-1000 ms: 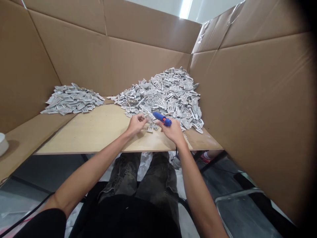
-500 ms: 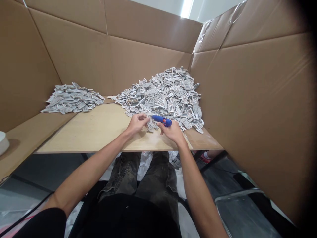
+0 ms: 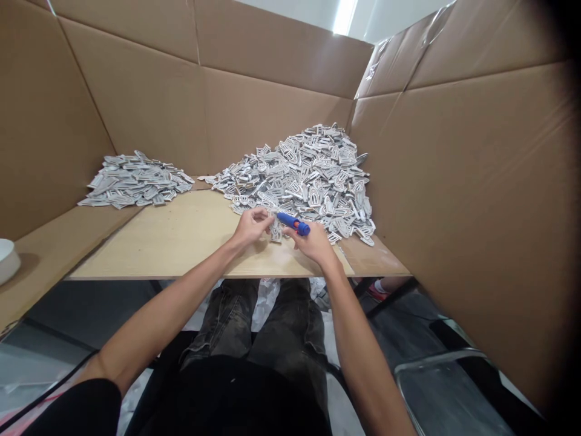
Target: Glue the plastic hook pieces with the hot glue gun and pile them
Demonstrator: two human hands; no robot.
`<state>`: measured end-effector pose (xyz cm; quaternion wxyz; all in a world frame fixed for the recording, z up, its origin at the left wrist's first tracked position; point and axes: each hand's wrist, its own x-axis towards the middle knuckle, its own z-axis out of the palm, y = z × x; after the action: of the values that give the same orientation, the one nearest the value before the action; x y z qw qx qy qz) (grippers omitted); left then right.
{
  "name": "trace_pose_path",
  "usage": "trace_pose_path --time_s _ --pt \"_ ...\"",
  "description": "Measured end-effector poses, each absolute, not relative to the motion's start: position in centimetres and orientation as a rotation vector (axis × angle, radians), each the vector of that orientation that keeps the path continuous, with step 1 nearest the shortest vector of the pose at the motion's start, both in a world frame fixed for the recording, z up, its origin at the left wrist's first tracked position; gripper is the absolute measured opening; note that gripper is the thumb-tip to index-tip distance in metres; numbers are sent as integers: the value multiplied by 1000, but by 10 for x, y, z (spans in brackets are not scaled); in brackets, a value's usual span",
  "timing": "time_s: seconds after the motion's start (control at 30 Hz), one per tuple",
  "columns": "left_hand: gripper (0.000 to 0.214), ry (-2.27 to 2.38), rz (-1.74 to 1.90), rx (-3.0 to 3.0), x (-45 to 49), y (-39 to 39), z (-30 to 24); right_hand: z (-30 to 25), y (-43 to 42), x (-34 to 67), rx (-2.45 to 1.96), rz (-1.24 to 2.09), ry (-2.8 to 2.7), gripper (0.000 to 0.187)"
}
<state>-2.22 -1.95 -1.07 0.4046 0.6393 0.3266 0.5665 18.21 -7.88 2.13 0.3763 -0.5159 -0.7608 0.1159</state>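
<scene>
In my right hand (image 3: 313, 241) is a thick blue pen-shaped tool (image 3: 290, 222) with orange-red insets, gripped with its front end pointing left. My left hand (image 3: 253, 226) is closed, thumb and fingertips pinched at the tool's front end. It seems to hold a small whitish piece there, mostly hidden by the fingers. Just beyond both hands rises a large pile of flat grey-white slotted pieces (image 3: 313, 175), rounded at one end. A few loose pieces (image 3: 275, 231) lie between the hands on the wooden board (image 3: 172, 236).
A smaller pile of similar pieces (image 3: 136, 180) lies at the back left. Tall cardboard walls (image 3: 272, 103) enclose the left, back and right sides. A white round object (image 3: 6, 260) sits at the far left edge. Right of my legs is a metal-framed chair (image 3: 449, 387).
The blue tool's rear end has shifted slightly left and down with my right hand. My left hand keeps nearly the same place. The whole view has shifted very slightly.
</scene>
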Motion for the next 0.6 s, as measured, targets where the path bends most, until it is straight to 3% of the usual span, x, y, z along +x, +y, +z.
trace_pose_path --time_s 0.2,0.33,0.43,0.6 --pt "32 850 1445 1631 -22 -23 -8 24 -91 166 -1439 -110 -2171 17" --pt "28 983 1486 1482 -25 -15 -9 28 -92 164 -1397 -290 -1983 28" --pt "20 1211 1510 1295 -43 0 -10 36 -92 176 -1276 -200 -1892 42" --pt "15 1601 1549 1008 -121 37 13 47 -91 203 -1364 76 -1925 42"
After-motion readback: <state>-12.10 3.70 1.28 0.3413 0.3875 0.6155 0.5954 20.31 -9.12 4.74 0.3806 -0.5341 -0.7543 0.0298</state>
